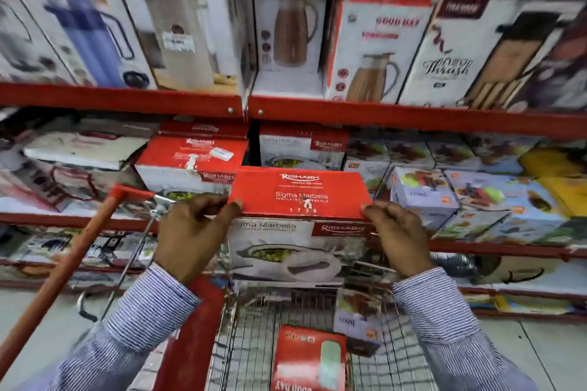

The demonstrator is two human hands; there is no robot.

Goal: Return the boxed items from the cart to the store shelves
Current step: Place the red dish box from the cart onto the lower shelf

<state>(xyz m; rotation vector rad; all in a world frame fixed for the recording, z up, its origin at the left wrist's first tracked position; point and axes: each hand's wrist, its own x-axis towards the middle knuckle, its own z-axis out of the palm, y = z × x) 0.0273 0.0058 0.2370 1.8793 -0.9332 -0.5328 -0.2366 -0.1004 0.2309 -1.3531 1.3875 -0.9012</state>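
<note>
Two hands gripping Rishabh box (301, 219) at short ends above cart (305, 343): left hand (193, 238) and right hand (398, 236) fingers closed on top edge. Long axis running left-right, shelf (413, 120) slot lying straight ahead, both hands equally near.

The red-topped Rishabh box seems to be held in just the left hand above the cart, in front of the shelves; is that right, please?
Not quite: the head view shows the Rishabh box held in both hands, the left hand at its left edge and the right hand at its right edge. The rest stands: it is above the cart, in front of the shelves.
</note>
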